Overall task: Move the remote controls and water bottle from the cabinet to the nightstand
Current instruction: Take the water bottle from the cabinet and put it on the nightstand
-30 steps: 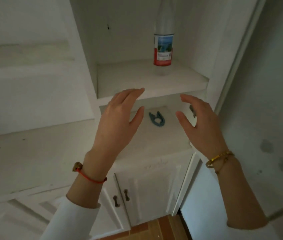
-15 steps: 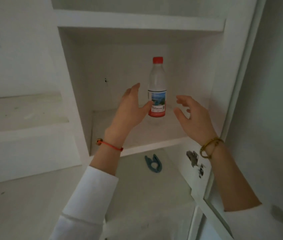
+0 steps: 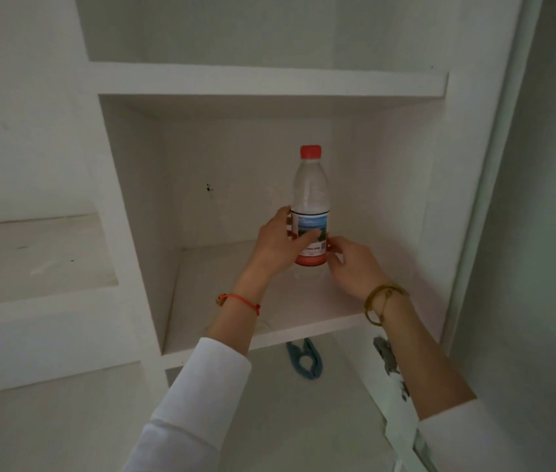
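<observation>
Left hand [image 3: 278, 245]: thumb laid across the front of the label, remaining fingers curled around the left side of the water bottle [image 3: 310, 212], closed on it. Right hand [image 3: 349, 264]: fingertips meet the lower right edge of the label, fingers loosely bent; whether they actually grip cannot be told. One red cord [image 3: 240, 299] circles the left wrist, one gold bangle [image 3: 380, 304] the right; both sleeves are white.

Count: one bottle, clear with a red cap and red base band, upright on the floor of the open cabinet [image 3: 126, 206] compartment, toward the back. No remote controls visible.

One blue clip [image 3: 305, 361] lies on the surface below that shelf, partly hidden by its front edge. One metal hinge [image 3: 387, 354] shows on the door at lower right.

Shelving, walls and lower surface are all white and scuffed, with a dark mark [image 3: 209, 189] on the compartment's back panel.
</observation>
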Available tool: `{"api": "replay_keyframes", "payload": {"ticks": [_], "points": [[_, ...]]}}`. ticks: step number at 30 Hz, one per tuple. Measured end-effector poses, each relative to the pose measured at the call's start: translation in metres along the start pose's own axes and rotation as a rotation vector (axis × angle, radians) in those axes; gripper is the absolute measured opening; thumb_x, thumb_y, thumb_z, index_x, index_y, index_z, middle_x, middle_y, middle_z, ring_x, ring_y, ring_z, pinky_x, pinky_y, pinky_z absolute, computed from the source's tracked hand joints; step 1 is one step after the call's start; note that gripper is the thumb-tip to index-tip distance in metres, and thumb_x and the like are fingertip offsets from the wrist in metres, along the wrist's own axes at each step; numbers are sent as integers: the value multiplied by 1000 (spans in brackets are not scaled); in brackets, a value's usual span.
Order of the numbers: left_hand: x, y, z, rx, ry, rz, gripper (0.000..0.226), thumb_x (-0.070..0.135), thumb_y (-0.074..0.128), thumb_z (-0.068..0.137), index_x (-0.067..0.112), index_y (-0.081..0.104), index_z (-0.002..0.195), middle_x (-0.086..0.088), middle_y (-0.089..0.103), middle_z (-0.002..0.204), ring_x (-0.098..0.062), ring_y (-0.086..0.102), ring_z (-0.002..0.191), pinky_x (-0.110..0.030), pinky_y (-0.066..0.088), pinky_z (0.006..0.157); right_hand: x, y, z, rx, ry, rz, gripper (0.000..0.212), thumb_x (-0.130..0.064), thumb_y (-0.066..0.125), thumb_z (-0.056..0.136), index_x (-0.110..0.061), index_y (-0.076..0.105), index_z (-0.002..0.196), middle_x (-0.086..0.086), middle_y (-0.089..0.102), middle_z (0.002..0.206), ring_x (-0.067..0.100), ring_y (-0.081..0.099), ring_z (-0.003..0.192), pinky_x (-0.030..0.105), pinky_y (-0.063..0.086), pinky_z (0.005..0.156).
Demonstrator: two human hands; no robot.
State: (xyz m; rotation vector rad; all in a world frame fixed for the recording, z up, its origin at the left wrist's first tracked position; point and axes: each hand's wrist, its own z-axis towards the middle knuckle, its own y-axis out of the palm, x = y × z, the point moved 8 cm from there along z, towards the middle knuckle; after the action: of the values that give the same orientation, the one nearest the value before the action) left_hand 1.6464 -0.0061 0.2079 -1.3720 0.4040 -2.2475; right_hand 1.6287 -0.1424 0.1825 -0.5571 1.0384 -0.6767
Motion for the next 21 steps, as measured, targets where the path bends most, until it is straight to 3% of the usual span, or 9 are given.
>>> {"api": "replay_keyframes", "payload": {"ticks": [4, 8, 14, 16, 18, 21], "points": [[0, 2, 0, 17, -7, -43, 60, 22, 75, 84, 7, 47, 135, -12, 62, 129, -16, 59, 93, -22, 46, 80, 5, 5, 0, -36, 22, -16, 32, -13, 42, 96, -8, 56, 125, 15, 62, 125, 31, 57, 114, 31, 42, 94], [0, -1, -3, 63, -27, -99, 57, 18, 77, 82, 6, 51, 131, -13, 64, 125, -17, 61, 91, -23, 48, 78, 5, 4, -4, -18, 9, 20, 30, -13, 43, 96, -8, 57, 123, 14, 64, 122, 29, 59, 109, 24, 40, 84], [1, -10, -20, 132, -40, -144, 56, 19, 80, 78, 9, 55, 127, 0, 63, 108, -15, 63, 89, -5, 48, 62, 1, 1, -12, 3, -18, 98, 30, -15, 41, 98, -10, 61, 119, 11, 67, 115, 24, 61, 100, 20, 38, 76], [1, -14, -29, 134, -49, -174, 57, 19, 80, 78, 10, 55, 128, -2, 66, 112, -17, 65, 94, -14, 53, 73, 1, 1, -17, 11, -16, 162, 29, -15, 41, 97, -11, 63, 116, 10, 68, 112, 23, 63, 97, 25, 45, 84], [1, -19, -39, 138, -57, -201, 57, 18, 81, 77, 12, 56, 128, -6, 68, 117, -21, 68, 99, -30, 57, 84, 4, 2, -21, 7, 21, 276, 27, -16, 42, 96, -13, 66, 110, 11, 70, 105, 25, 66, 92, 41, 53, 88], [3, -29, -55, 145, -67, -233, 56, 14, 81, 76, 12, 57, 126, -7, 69, 114, -21, 68, 99, -29, 57, 83, 9, 9, -27, -48, 114, 452, 24, -14, 43, 96, -17, 66, 100, 12, 71, 98, 26, 68, 87, 45, 55, 88]]}}
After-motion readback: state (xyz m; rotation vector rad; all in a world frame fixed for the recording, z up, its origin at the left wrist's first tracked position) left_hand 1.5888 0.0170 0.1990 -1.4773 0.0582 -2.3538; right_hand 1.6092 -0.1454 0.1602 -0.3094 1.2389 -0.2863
